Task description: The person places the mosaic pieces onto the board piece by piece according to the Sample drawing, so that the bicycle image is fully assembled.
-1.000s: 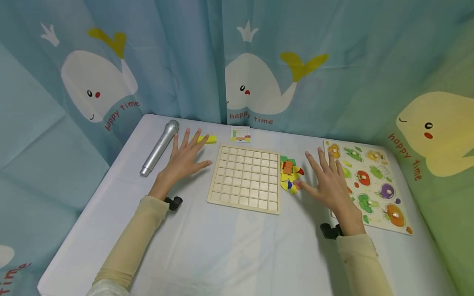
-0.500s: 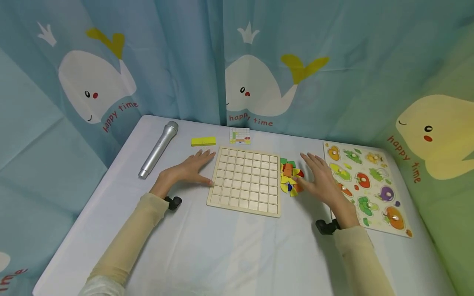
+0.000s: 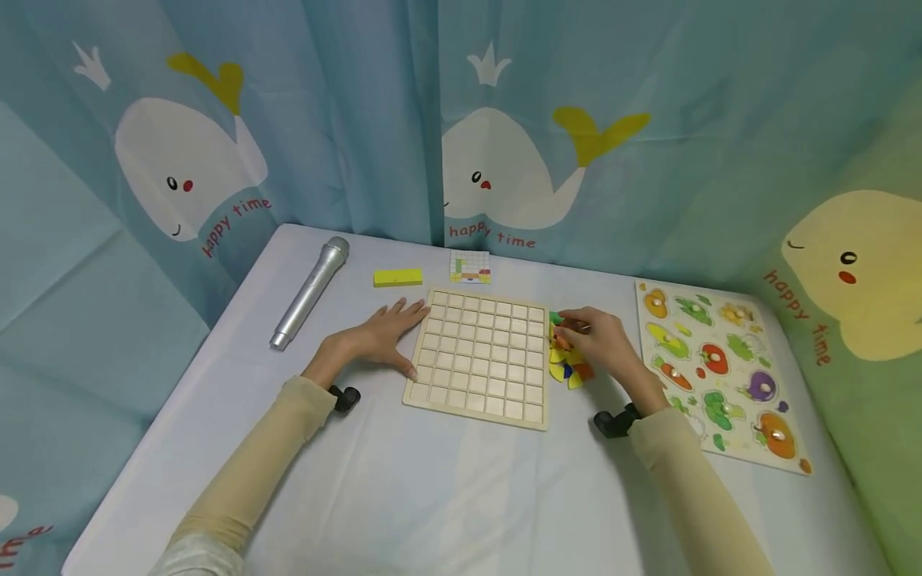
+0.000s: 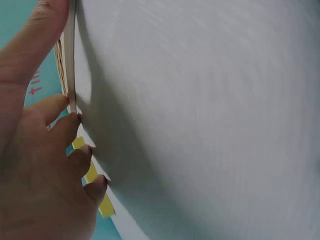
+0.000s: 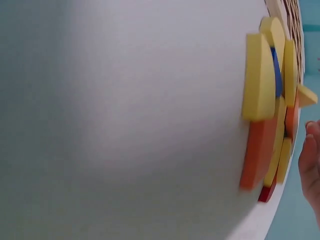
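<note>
In the head view, a wooden grid board [image 3: 479, 360] lies mid-table. My left hand [image 3: 378, 334] is at its left edge, fingers spread; in the left wrist view the thumb and a fingertip touch the board's side [image 4: 70, 55]. My right hand [image 3: 601, 340] is bent over a pile of coloured wooden blocks at the board's right edge. The pile has yellow blocks [image 3: 575, 382], a blue block [image 3: 567, 371] and a green block [image 3: 555, 318]. In the right wrist view, the fingertips are beside an orange block [image 5: 257, 155] and several yellow ones; whether they pinch a block is hidden.
A silver toy microphone [image 3: 310, 294] lies at the left. Behind the board are a yellow bar [image 3: 398, 278] and a small pattern card [image 3: 470, 267]. At the right lies a vegetable knob puzzle [image 3: 720, 368]. A whale-print curtain [image 3: 346, 120] surrounds the white table [image 3: 432, 496].
Both hands have come down from above the table. The left hand has moved right to the board's edge; the right has moved left onto the blocks, its fingers now bent.
</note>
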Tool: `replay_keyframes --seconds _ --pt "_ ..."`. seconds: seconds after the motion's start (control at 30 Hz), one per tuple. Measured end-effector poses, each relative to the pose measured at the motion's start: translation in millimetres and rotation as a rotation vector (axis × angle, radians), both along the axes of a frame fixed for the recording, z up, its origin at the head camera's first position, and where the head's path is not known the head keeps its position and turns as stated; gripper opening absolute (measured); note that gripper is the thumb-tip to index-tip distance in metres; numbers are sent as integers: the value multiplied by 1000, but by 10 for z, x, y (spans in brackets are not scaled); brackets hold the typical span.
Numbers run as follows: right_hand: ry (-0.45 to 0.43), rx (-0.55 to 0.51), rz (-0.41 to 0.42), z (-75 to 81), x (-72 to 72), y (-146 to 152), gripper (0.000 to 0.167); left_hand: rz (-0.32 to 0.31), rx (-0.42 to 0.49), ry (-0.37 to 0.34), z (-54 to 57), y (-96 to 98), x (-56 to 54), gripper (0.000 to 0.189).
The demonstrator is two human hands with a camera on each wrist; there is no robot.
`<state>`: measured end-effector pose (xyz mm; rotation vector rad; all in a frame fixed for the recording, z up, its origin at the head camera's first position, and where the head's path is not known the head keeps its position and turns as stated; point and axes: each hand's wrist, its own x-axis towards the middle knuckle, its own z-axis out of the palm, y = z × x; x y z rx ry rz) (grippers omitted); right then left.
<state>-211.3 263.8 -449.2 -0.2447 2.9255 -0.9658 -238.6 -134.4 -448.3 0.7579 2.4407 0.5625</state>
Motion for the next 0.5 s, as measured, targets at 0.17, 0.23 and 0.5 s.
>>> replay_keyframes --seconds 0.17,0.23,0.5 --pt "-11 58 21 -21 -114 -119 40 14 -3 -16 6 39 10 122" --pt "4 85 35 -26 -141 -148 37 20 0 -24 10 51 11 122" --pt "24 89 27 19 -122 -148 28 38 8 -38 -31 60 4 125"
